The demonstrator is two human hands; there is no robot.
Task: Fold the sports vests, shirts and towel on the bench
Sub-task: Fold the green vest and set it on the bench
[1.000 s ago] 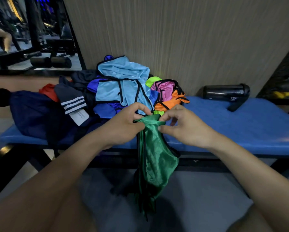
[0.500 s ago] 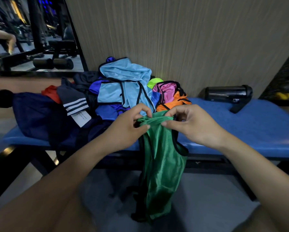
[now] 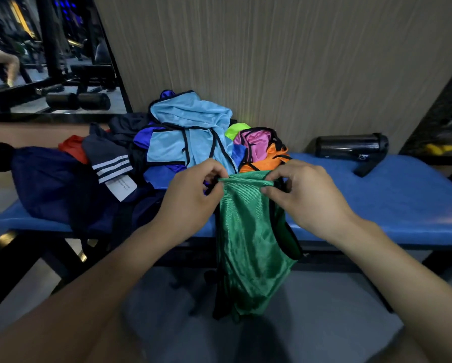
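A shiny green sports vest [image 3: 251, 239] with black trim hangs in front of the blue bench [image 3: 392, 205]. My left hand [image 3: 191, 197] pinches its top edge on the left and my right hand [image 3: 306, 197] pinches the same edge on the right, stretching it flat between them. Behind my hands a heap of clothes lies on the bench: a light blue vest [image 3: 191, 132] on top, a pink vest [image 3: 256, 142], an orange vest [image 3: 269, 161], a lime green one [image 3: 236, 129], and a dark shirt with white stripes [image 3: 109, 161].
A dark navy garment [image 3: 46, 184] covers the bench's left end. A black bottle [image 3: 350, 148] lies on its side at the back right, by the wood-panel wall [image 3: 272, 61]. A mirror [image 3: 36, 56] with gym equipment is at the upper left. Grey floor lies below the bench.
My hands have drawn apart along the green vest's top edge, spreading it wider, and have lifted it a little. The vest hangs flatter than before.
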